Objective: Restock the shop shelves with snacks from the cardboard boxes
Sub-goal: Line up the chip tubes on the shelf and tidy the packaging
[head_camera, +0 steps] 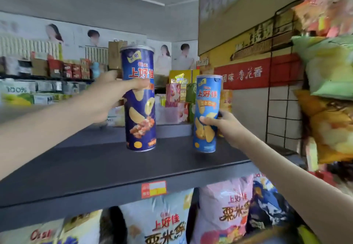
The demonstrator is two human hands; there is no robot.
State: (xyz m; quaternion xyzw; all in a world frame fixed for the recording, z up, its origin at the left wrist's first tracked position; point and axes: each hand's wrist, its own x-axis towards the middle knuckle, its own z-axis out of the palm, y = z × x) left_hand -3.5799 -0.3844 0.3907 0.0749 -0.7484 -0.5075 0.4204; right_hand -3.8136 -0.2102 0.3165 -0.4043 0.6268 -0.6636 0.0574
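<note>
- The left hand (114,93) gripped the dark blue canister (140,100), fingers curled round its middle. Its base was at the dark shelf (86,171), and whether it was resting or just above could not be told.
- The right hand (224,126) clasped the light blue canister (207,98) low down, slightly tilted, at the same shelf.
- Both seemed mid-placement, neither let go.
- Only small packs (172,98) stood behind, so much restocking likely remained; the row of snack bags (164,224) below looked full.

Dark grey shelf (95,167): dark-blue crisp can (141,110) upright, light-blue can (207,98) beside, slightly tilted; price tag (153,189) on front edge.
</note>
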